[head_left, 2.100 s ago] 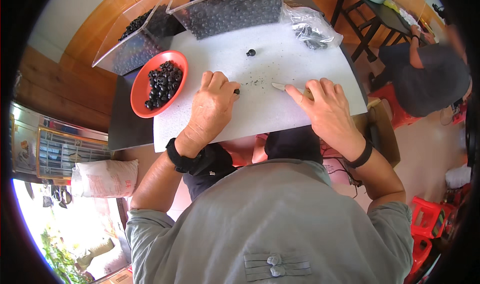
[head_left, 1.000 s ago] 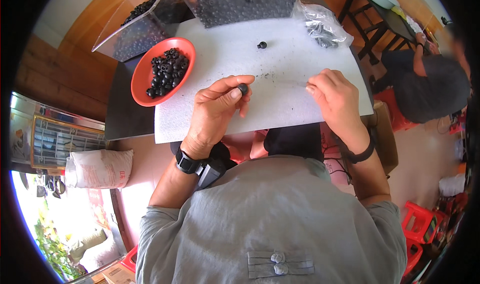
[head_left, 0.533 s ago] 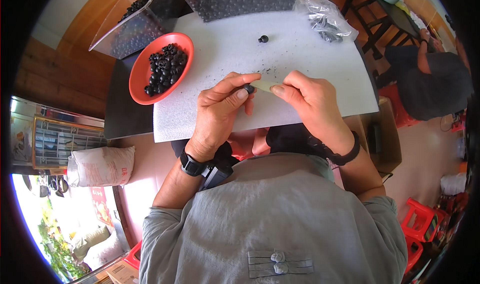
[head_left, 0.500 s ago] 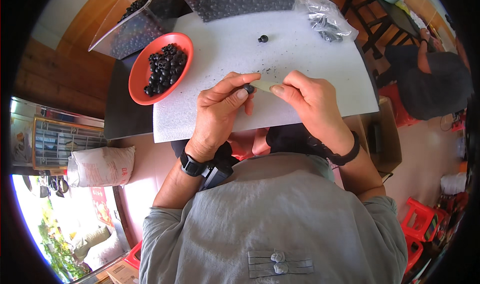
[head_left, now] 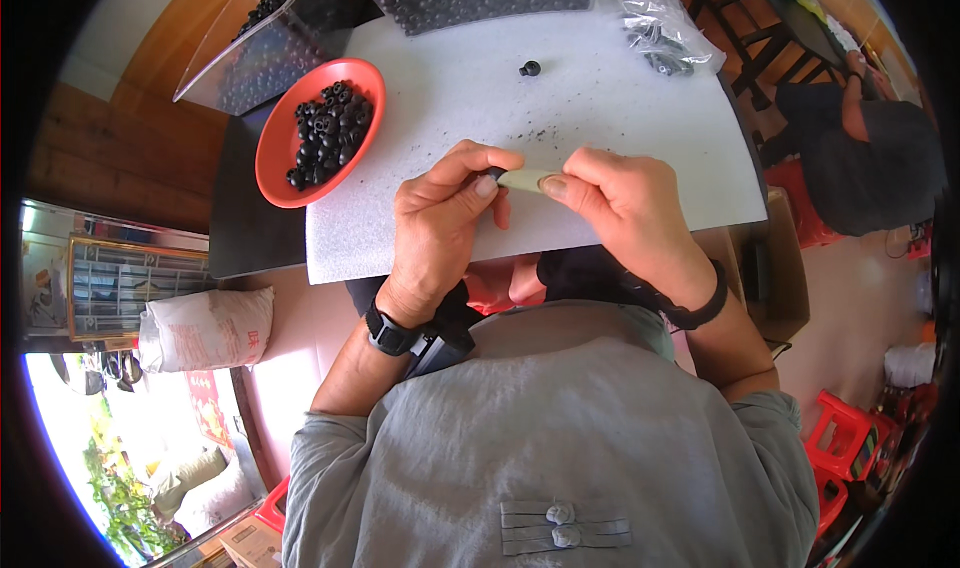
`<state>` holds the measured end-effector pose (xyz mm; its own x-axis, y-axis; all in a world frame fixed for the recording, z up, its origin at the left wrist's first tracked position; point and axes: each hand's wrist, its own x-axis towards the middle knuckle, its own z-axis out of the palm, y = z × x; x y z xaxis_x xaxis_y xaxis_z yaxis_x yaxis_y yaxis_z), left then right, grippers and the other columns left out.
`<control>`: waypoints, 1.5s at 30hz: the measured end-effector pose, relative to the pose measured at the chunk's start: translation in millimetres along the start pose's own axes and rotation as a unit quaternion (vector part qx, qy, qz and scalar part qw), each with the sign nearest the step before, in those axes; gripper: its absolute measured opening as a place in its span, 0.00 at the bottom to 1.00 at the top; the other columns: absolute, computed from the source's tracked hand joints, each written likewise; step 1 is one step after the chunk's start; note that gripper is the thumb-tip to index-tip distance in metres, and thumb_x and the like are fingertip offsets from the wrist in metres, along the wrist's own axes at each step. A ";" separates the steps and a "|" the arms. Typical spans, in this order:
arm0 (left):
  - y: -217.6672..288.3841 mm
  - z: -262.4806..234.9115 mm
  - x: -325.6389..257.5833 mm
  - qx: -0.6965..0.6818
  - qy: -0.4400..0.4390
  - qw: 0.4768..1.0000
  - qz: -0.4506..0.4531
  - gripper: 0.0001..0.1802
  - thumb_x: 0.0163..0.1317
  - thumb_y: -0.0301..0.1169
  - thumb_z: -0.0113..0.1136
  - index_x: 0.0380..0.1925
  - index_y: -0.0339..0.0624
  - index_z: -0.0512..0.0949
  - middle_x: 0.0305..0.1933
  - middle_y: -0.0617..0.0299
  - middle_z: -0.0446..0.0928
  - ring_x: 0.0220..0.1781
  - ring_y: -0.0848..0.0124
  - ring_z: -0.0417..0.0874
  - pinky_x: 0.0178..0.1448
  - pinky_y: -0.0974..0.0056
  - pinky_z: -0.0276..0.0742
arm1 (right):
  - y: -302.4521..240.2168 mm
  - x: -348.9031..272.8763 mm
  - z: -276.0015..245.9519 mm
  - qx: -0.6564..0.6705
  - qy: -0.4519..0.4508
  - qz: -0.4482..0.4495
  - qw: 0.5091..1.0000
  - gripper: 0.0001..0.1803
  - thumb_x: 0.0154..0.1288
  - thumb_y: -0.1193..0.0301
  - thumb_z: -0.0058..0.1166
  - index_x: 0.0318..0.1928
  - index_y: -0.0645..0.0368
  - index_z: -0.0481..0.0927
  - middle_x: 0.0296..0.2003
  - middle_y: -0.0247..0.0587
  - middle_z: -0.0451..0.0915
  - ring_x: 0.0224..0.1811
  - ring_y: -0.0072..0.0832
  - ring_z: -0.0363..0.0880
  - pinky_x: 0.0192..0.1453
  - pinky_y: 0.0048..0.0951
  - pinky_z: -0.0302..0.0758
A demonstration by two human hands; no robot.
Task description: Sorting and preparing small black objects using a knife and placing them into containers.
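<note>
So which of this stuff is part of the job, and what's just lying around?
In use: small black round piece in left hand; pale flat tool in right hand; red bowl of black pieces; white foam mat.
Idle: crumpled clear plastic bag; lone black piece.

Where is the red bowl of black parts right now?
In the head view the red bowl sits on the person's left, at the far-left edge of the white foam mat, beside a clear bin and beyond the left hand.

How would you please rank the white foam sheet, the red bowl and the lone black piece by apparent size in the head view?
1. White foam sheet
2. Red bowl
3. Lone black piece
</note>
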<state>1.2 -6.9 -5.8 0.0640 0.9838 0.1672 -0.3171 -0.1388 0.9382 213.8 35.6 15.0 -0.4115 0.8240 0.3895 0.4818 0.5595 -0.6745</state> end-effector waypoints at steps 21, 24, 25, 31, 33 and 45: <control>1.8 0.4 0.0 -0.045 -0.006 0.999 -0.017 0.15 0.74 0.19 0.56 0.57 0.32 0.84 0.47 0.58 0.77 0.41 0.70 0.78 0.44 0.65 0.79 | 3.3 -0.6 1.0 0.023 0.042 -0.017 0.999 0.15 0.72 0.64 0.64 0.29 0.58 0.78 0.17 0.42 0.73 0.17 0.38 0.73 0.24 0.38 0.65; 2.8 1.6 -0.5 -0.048 -0.003 0.999 -0.015 0.15 0.74 0.19 0.56 0.56 0.32 0.84 0.46 0.58 0.77 0.41 0.70 0.78 0.44 0.65 0.78 | 3.0 -0.8 -0.3 0.019 0.029 -0.012 0.999 0.16 0.71 0.64 0.64 0.29 0.58 0.77 0.18 0.42 0.73 0.18 0.39 0.74 0.24 0.38 0.66; 2.7 1.4 -0.3 -0.048 -0.004 0.999 -0.016 0.15 0.74 0.19 0.56 0.56 0.32 0.84 0.46 0.58 0.77 0.41 0.70 0.78 0.44 0.65 0.78 | 3.1 -0.7 -0.3 0.020 0.031 -0.015 0.999 0.16 0.71 0.65 0.64 0.28 0.59 0.77 0.18 0.42 0.74 0.18 0.38 0.73 0.24 0.38 0.66; 2.1 1.6 -0.8 -0.046 0.002 0.999 -0.015 0.15 0.73 0.17 0.55 0.55 0.30 0.85 0.47 0.57 0.77 0.41 0.69 0.78 0.43 0.66 0.78 | 2.3 -0.7 -1.8 0.024 0.018 -0.014 0.999 0.16 0.71 0.65 0.65 0.28 0.59 0.76 0.19 0.41 0.74 0.18 0.38 0.72 0.24 0.38 0.65; 1.9 -0.1 -0.7 -0.050 -0.009 0.999 -0.014 0.14 0.73 0.17 0.54 0.54 0.30 0.85 0.47 0.57 0.78 0.41 0.69 0.78 0.43 0.65 0.78 | 4.0 -0.9 -1.3 0.022 0.016 -0.015 1.000 0.16 0.71 0.65 0.65 0.28 0.59 0.76 0.19 0.41 0.74 0.18 0.38 0.72 0.24 0.38 0.65; 0.9 1.6 0.2 -0.037 -0.001 0.999 -0.014 0.13 0.73 0.18 0.56 0.53 0.29 0.85 0.46 0.58 0.79 0.40 0.70 0.79 0.43 0.65 0.79 | 6.2 -4.9 3.3 -0.015 0.046 -0.097 0.994 0.14 0.72 0.66 0.63 0.30 0.58 0.77 0.21 0.41 0.76 0.20 0.40 0.76 0.25 0.39 0.68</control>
<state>2.4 -7.0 -4.4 0.0761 0.9870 0.1417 -0.3837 -0.1022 0.9178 216.3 34.6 6.9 -0.4273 0.7037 0.5676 0.4228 0.7105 -0.5626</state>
